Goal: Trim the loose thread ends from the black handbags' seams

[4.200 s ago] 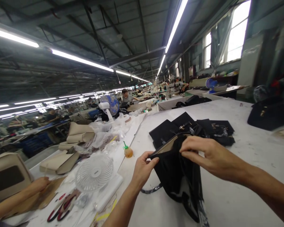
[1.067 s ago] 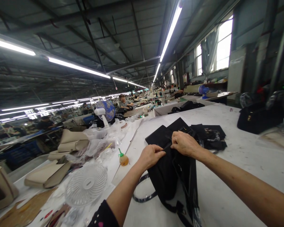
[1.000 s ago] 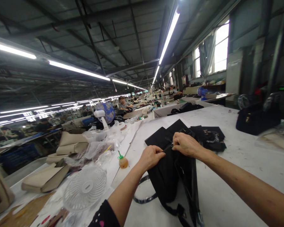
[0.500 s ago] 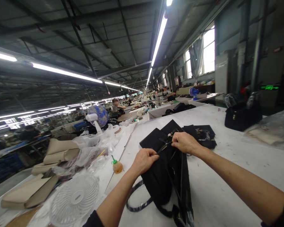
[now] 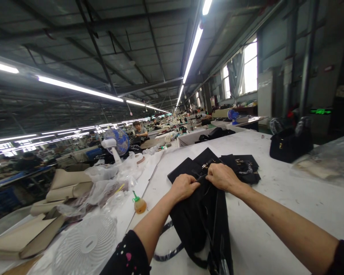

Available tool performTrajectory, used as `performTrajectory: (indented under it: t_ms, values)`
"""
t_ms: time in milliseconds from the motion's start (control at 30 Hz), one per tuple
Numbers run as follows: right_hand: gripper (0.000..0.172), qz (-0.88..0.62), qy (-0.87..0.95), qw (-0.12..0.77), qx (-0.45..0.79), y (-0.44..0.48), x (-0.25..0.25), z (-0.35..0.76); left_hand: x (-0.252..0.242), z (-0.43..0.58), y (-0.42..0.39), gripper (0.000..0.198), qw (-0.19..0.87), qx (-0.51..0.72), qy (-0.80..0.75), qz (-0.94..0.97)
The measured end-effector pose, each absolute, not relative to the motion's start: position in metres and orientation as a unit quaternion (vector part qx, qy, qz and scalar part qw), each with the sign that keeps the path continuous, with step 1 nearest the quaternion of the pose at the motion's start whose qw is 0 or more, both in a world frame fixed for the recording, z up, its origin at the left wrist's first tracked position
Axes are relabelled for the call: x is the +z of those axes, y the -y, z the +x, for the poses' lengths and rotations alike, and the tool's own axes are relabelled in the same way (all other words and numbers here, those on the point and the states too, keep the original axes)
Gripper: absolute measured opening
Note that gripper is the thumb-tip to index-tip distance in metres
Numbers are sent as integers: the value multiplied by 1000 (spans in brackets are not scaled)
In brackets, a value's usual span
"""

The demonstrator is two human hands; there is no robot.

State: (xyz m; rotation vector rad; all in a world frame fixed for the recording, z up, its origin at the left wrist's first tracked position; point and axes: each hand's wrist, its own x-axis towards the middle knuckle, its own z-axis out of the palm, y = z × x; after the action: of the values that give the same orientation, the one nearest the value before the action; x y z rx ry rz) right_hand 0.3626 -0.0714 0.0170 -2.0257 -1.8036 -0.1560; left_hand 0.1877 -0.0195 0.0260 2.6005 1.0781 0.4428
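A black handbag (image 5: 189,225) lies on the white table in front of me, its flaps spread toward the far side and a looped handle (image 5: 169,256) out to its left. My left hand (image 5: 185,187) pinches the bag's edge between thumb and fingers. Close beside it, my right hand (image 5: 221,176) is closed on the same edge, just below a small gold-coloured metal clasp (image 5: 206,165). The exact part between the fingertips is mostly hidden.
Left of the bag stands a small oil bottle (image 5: 139,204) with a green spout. A white fan (image 5: 87,244), beige bag pieces (image 5: 70,185) and plastic wrap lie farther left. Another black handbag (image 5: 291,143) stands at right, near clear plastic (image 5: 329,158). A co-worker (image 5: 140,130) sits in the distance.
My left hand has slid right and slightly up along the bag's edge, coming closer to my right hand. The right hand keeps its hold. The view has shifted slightly.
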Motion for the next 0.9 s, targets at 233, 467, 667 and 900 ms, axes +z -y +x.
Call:
performTrajectory:
  t_ms: [233,467,667,900]
  values:
    - [13,-640,725,254,-15,74,13,366,15,185,25,20,221,180,-399,871]
    - [8,-629,735,254,-9,84,14,373,3,185,17,30,279,216,-376,857]
    - [7,-669,701,246,-10,88,16,375,3,191,15,37,280,209,-379,857]
    - [10,-679,689,248,-47,88,16,370,5,190,14,33,302,186,-362,862]
